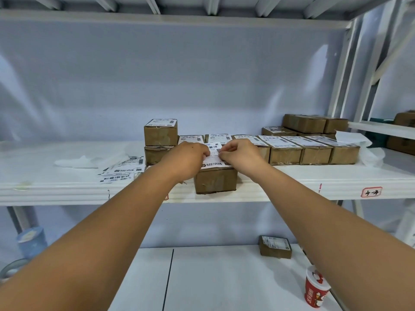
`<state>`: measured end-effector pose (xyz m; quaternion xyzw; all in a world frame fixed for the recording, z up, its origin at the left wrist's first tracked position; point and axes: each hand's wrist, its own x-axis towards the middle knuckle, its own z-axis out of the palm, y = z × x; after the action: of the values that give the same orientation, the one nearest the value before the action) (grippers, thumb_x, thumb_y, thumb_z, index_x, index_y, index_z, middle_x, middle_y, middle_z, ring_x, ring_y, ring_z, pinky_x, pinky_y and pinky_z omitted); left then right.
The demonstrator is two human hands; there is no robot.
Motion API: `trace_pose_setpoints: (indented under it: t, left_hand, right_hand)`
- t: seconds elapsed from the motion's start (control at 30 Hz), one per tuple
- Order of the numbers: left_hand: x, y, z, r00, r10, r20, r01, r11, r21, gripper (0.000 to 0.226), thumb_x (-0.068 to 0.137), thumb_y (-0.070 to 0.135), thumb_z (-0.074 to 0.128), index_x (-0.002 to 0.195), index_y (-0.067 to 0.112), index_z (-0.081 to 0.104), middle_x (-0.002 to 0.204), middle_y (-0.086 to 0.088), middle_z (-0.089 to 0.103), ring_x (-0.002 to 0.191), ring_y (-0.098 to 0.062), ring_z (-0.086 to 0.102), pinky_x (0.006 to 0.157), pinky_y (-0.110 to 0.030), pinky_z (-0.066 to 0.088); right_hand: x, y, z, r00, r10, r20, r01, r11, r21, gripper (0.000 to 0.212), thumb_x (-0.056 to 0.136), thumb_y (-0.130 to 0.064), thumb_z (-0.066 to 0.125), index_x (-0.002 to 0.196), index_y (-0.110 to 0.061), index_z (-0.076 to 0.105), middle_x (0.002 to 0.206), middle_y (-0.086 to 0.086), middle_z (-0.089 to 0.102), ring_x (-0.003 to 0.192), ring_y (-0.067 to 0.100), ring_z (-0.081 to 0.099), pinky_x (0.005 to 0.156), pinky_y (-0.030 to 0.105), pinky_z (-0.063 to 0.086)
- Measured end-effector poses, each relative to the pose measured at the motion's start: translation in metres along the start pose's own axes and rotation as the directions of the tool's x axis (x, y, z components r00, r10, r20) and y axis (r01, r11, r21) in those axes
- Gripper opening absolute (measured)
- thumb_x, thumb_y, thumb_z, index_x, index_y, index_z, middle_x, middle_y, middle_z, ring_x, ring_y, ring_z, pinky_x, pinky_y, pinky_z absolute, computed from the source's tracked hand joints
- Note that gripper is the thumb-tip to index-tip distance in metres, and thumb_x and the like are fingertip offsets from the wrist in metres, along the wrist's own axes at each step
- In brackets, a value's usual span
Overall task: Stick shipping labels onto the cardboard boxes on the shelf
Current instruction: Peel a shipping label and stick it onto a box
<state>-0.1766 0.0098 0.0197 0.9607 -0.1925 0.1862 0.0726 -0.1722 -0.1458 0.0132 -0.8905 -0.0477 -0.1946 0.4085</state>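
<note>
Cardboard box [215, 180] sited frame centre, at front edge of shelf [67, 189]. Label [214, 163] laid on box top, pinched by curled fingers of left hand [187, 157] and right hand [241, 153]. Advised: label to be squared to box edges, then smoothed outward. Box brown, matte, taped, rectangular; label thin white paper, barcode printed.

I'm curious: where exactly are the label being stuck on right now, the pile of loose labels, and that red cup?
label being stuck [214, 164]: head view, on its lower printed part, atop the front box.
pile of loose labels [122, 170]: head view, on a middle sheet.
red cup [315, 292]: head view, on its red side wall.
</note>
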Motion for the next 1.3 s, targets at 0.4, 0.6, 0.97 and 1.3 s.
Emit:
trace_pose_setpoints:
  t: [0.4, 0.6, 0.97, 1.3]
  left_hand:
    - [0.001, 0.004, 0.000, 1.000, 0.003, 0.007, -0.003, 0.999, 0.042, 0.036, 0.095, 0.007, 0.040, 0.126, 0.020, 0.053, 0.124, -0.005, 0.059, 0.110, -0.024, 0.052, 0.082, -0.029, 0.043]
    - [0.003, 0.007, -0.003, 0.995, -0.099, 0.008, 0.099, 0.982, -0.164, 0.029, 0.100, 0.023, 0.037, 0.105, 0.010, 0.062, 0.104, -0.009, 0.063, 0.093, -0.025, 0.054, 0.067, -0.028, 0.035]
    - [0.025, 0.026, 0.012, 0.972, -0.187, 0.145, 0.221, 0.935, -0.279, 0.043, 0.099, 0.018, 0.033, 0.141, 0.010, 0.037, 0.145, -0.015, 0.037, 0.133, -0.030, 0.033, 0.102, -0.031, 0.027]
    - [0.018, 0.022, 0.018, 0.931, -0.338, 0.139, 0.361, 0.790, -0.496, 0.063, 0.098, 0.034, 0.035, 0.151, 0.011, 0.010, 0.159, -0.005, 0.005, 0.142, -0.021, 0.023, 0.103, -0.028, 0.029]
  right_hand:
    - [0.015, -0.010, 0.004, 0.999, -0.047, -0.016, 0.048, 0.999, 0.024, 0.028, 0.092, -0.009, 0.046, 0.094, -0.019, 0.072, 0.088, -0.003, 0.063, 0.060, 0.007, 0.051, 0.053, 0.017, 0.039]
    - [0.014, -0.013, 0.005, 0.986, -0.049, 0.158, 0.081, 0.976, -0.203, 0.034, 0.094, -0.011, 0.043, 0.116, -0.021, 0.067, 0.119, 0.001, 0.064, 0.087, 0.015, 0.054, 0.057, 0.012, 0.035]
    - [0.015, -0.003, 0.010, 0.922, -0.166, 0.349, 0.229, 0.962, -0.147, 0.047, 0.099, 0.001, 0.027, 0.145, -0.006, 0.035, 0.155, 0.012, 0.025, 0.147, 0.019, 0.006, 0.104, 0.015, 0.015]
    - [0.002, 0.002, 0.011, 0.950, 0.012, 0.311, -0.084, 0.972, 0.218, 0.047, 0.102, -0.014, 0.031, 0.149, -0.017, 0.031, 0.115, -0.009, 0.053, 0.109, 0.009, 0.055, 0.087, 0.019, 0.038]
